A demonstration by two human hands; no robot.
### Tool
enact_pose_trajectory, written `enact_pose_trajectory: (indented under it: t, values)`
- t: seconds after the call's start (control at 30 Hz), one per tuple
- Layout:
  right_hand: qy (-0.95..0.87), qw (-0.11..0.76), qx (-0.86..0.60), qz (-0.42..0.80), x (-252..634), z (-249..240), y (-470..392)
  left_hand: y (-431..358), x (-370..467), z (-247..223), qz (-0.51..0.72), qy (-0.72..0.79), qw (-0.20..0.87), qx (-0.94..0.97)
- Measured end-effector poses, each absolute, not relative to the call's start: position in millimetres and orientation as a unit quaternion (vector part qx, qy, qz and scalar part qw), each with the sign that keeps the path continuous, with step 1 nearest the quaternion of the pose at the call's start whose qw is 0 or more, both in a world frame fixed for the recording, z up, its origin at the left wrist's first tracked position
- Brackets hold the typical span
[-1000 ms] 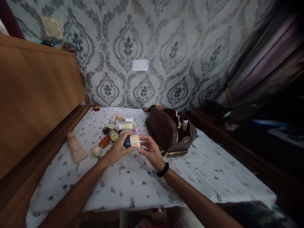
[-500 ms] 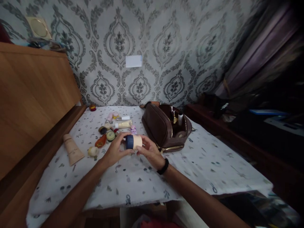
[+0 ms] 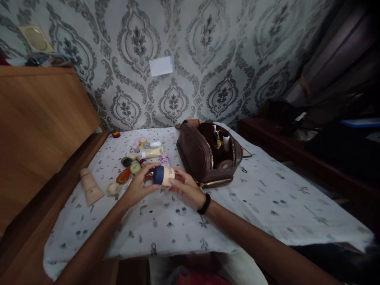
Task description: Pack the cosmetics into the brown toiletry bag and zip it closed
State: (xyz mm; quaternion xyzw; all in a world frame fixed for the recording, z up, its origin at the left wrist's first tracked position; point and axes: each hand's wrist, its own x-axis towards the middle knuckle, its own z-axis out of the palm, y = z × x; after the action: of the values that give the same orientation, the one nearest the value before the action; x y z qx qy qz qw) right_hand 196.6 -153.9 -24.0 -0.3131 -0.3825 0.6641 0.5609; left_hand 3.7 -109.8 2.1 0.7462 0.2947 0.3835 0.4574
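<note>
A small jar [image 3: 164, 175] with a dark blue lid and a peach body lies sideways between my two hands. My left hand [image 3: 140, 186] grips it at the lid end. Around its peach end close the fingers of my right hand [image 3: 188, 188], which has a black band at the wrist. Just right of the hands stands a brown bag [image 3: 196, 154], unzipped, with a white-capped bottle [image 3: 226, 142] and a gold item inside. Left of the hands are an orange item [image 3: 123, 175], a round green-lidded container [image 3: 135, 168] and a cream tube [image 3: 152, 152].
A large beige tube [image 3: 90, 187] and a small pale jar [image 3: 113, 189] lie at the left of the patterned cloth [image 3: 166, 237]. A wooden cabinet [image 3: 41, 134] borders the left side. A small red jar [image 3: 115, 133] sits at the back left.
The view has tilted and shifted slightly. Both hands still hold the jar, which is now turned a little, with some printing showing on its peach side.
</note>
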Motion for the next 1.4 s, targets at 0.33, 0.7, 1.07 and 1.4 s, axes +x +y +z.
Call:
enact_pose_trajectory:
  t: [0.33,0.7,1.07,1.4]
  values:
    - [-0.415,0.585,-0.311,0.623,207,-41,-157,-116,16,-1,0.38,0.322,0.531,0.686]
    - [-0.323,0.572,-0.279,0.701,211,-36,-166,-118,28,22,0.333,0.368,0.522,0.693]
    - [-0.289,0.521,-0.267,0.757,226,-42,-167,-98,47,54,0.31,0.379,0.49,0.722]
    - [-0.356,0.479,-0.241,0.766,227,-49,-167,-82,95,96,0.361,0.331,0.448,0.748]
